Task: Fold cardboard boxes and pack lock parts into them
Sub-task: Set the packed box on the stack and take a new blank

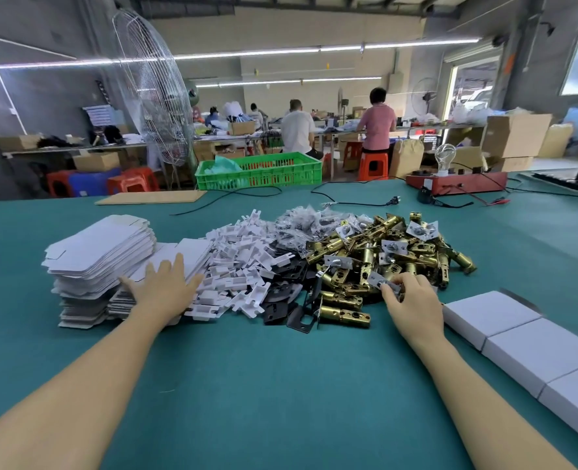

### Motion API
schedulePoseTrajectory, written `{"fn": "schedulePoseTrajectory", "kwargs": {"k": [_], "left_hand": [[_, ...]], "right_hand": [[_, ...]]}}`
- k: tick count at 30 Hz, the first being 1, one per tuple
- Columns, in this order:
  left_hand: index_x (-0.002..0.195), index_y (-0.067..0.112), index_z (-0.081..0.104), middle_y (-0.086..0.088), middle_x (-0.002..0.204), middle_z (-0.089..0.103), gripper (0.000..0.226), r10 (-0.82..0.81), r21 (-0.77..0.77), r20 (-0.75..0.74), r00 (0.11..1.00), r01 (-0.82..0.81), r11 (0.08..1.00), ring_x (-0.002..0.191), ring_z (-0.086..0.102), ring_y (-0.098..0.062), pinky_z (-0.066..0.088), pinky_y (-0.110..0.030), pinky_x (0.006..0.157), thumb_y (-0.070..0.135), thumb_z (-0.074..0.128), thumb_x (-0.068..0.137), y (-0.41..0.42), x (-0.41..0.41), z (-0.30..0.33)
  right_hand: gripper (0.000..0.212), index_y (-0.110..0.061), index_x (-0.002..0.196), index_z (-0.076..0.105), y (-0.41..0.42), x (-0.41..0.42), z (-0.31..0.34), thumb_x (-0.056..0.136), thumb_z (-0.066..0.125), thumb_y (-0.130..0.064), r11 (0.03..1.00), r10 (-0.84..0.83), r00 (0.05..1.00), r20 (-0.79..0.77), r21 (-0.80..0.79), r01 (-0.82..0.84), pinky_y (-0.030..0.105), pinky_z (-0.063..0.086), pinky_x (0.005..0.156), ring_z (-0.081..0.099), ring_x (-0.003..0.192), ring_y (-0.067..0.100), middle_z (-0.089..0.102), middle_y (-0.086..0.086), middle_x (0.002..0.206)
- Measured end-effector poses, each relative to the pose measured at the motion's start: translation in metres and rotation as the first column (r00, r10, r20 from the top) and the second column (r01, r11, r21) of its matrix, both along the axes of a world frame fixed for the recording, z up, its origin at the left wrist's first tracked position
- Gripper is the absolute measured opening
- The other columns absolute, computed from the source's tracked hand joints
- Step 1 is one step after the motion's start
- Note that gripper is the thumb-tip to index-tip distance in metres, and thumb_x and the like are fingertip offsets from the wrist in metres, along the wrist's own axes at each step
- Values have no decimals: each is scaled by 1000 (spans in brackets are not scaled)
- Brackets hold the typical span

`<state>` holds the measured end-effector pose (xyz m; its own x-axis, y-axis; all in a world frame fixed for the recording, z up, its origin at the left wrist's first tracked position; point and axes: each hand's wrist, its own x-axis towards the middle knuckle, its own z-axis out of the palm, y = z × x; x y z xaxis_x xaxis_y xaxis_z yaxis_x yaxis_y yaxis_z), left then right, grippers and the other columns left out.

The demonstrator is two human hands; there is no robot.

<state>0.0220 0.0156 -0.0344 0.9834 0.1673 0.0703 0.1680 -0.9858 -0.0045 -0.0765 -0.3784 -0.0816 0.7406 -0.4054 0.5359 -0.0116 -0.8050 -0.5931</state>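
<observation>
Right hand's (411, 301) fingertips among latches (375, 256)

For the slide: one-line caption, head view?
Left hand flat on box blanks; right hand pinches bagged part from latch pile.

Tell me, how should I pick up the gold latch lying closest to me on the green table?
Probably from above, pinching the round barrel of the brass latch across its middle. It lies flat on its side, apart from the pile, with bare table in front; the black plate crowds its left end.
</observation>
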Motion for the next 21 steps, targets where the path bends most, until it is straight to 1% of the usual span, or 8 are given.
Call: {"fn": "schedulePoseTrajectory", "kwargs": {"k": [5, 7, 9, 11, 13, 15, 19, 21], "left_hand": [[131, 30, 51, -12, 145, 36, 42, -33, 124, 81, 996, 23, 992, 121, 51, -33, 4, -73, 109, 45, 22, 104, -5, -6, 6], [123, 27, 55, -11, 137, 43, 36, -41, 103, 94, 995, 31, 994, 115, 55, -31, 7, -72, 109, 35, 25, 104, -4, -6, 9], [119, 21, 54, -10, 127, 50, 29, -75, 152, 70, 995, 64, 986, 113, 55, -29, 25, -64, 107, 21, 30, 102, -2, -8, 13], [115, 12, 54, -8, 114, 58, 26, -127, 188, 94, 987, 108, 976, 100, 58, -27, 46, -41, 86, 6, 37, 97, -2, -10, 18], [100, 6, 50, -9, 96, 63, 16, -133, 176, 216, 967, 95, 980, 73, 54, -26, 42, -34, 60, -5, 42, 91, -3, -16, 27], [89, 3, 45, -12, 72, 57, 11, -142, 160, 417, 898, 81, 984, 53, 44, -22, 32, -31, 48, -7, 45, 93, -7, -26, 41], [82, -12, 54, -24, 55, 51, 30, -18, -161, 808, 589, 251, 954, 51, 46, -32, 33, -38, 52, 6, 43, 103, -33, -54, 64], [83, -5, 54, -15, 63, 46, 34, 159, -440, 771, 617, 335, 833, 63, 43, -30, 26, -36, 58, 16, 39, 105, -59, -70, 64]], "right_hand": [[16, -7, 94, 62, 0, 0, 1, 91, 63, -23, 1000, -1, 1000, -1, 5, 1, 30, 34, 65, 44, 77, 19, 47, 3, 88], [16, -7, 94, 62, 0, -1, 2, 91, 62, -23, 1000, 0, 1000, -3, 9, 0, 30, 34, 64, 44, 77, 19, 47, 3, 89], [16, -8, 94, 62, 1, -1, 2, 91, 62, -23, 1000, 3, 1000, 0, 12, -3, 30, 34, 64, 45, 77, 19, 48, 2, 89], [15, -8, 93, 61, 1, -1, 1, 91, 62, -23, 1000, 4, 1000, 4, 14, -4, 30, 34, 64, 45, 77, 19, 49, 3, 90], [14, -9, 93, 61, 1, -2, 0, 91, 62, -23, 1000, -6, 1000, 12, 18, 6, 29, 34, 64, 45, 76, 18, 50, 4, 91], [15, -9, 95, 61, 2, -2, 0, 90, 63, -23, 999, -24, 999, 34, 23, 23, 29, 35, 63, 46, 76, 19, 50, 6, 94], [21, -3, 101, 60, 6, -5, 3, 89, 65, -19, 994, -105, 990, 98, 22, 103, 28, 36, 58, 47, 72, 24, 53, 15, 97], [23, 0, 102, 61, 11, -9, 5, 88, 67, -16, 992, -121, 983, 138, -12, 124, 28, 37, 55, 52, 71, 30, 54, 18, 97]]}}
